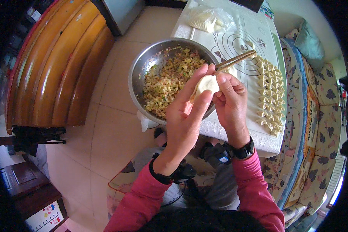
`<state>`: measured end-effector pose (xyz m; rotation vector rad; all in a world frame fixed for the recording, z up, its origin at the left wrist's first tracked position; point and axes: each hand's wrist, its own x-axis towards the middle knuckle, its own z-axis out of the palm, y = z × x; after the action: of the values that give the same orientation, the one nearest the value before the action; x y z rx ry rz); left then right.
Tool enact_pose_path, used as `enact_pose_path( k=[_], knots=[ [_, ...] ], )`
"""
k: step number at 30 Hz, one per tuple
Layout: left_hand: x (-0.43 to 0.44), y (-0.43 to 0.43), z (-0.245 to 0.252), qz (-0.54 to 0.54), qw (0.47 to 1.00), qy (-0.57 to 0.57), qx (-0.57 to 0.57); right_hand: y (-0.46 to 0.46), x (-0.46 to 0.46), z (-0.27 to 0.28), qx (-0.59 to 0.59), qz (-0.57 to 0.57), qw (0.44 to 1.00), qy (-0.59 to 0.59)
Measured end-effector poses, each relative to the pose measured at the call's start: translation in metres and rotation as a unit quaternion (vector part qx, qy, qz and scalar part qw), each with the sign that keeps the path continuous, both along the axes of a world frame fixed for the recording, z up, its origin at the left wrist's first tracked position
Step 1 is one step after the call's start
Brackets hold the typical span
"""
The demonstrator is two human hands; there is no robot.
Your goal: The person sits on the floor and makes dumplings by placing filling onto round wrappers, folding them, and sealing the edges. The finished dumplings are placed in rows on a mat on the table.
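Note:
My left hand (182, 116) cradles a folded dumpling wrapper (206, 84), its thumb pressing the near side. Some filling shows at the wrapper's left edge. With thumb and fingers, my right hand (231, 100) pinches the wrapper's right edge. A pair of wooden chopsticks (235, 60) sticks out just beyond my right fingers; whether that hand holds them or they rest on the bowl, I cannot tell. Below my hands sits a large steel bowl (135, 92) of chopped filling (162, 90). Pale dough (231, 70) is partly hidden behind my right hand.
Several rows of shaped dumplings (270, 92) line the right side of a printed mat (246, 116) on the table. A clear plastic bag of wrappers (210, 20) lies at the far end. A patterned sofa (326, 127) stands right; curved wooden furniture (61, 63) stands left, across tiled floor (116, 121).

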<state>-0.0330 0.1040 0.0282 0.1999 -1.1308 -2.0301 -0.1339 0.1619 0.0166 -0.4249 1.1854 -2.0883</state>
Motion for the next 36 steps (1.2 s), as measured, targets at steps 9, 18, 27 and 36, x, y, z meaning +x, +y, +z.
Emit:
enact_pose_path(
  k=[9, 18, 27, 36],
  knots=[
    [-0.001, 0.001, -0.002, -0.038, 0.995, 0.065, 0.064, 0.001, 0.002, 0.001, -0.031, 0.013, 0.999, -0.004],
    [0.001, 0.002, -0.001, -0.006, 0.995, 0.017, 0.100, 0.007, -0.001, 0.017, 0.052, -0.021, 0.978, 0.203],
    [-0.001, 0.015, -0.002, -0.052, 0.991, 0.009, 0.126, 0.006, -0.008, 0.025, 0.032, 0.152, 0.971, 0.180],
    [0.002, 0.031, 0.006, -0.005, 0.971, -0.039, 0.236, 0.005, 0.004, 0.020, -0.010, 0.166, 0.958, 0.233]
  ],
)
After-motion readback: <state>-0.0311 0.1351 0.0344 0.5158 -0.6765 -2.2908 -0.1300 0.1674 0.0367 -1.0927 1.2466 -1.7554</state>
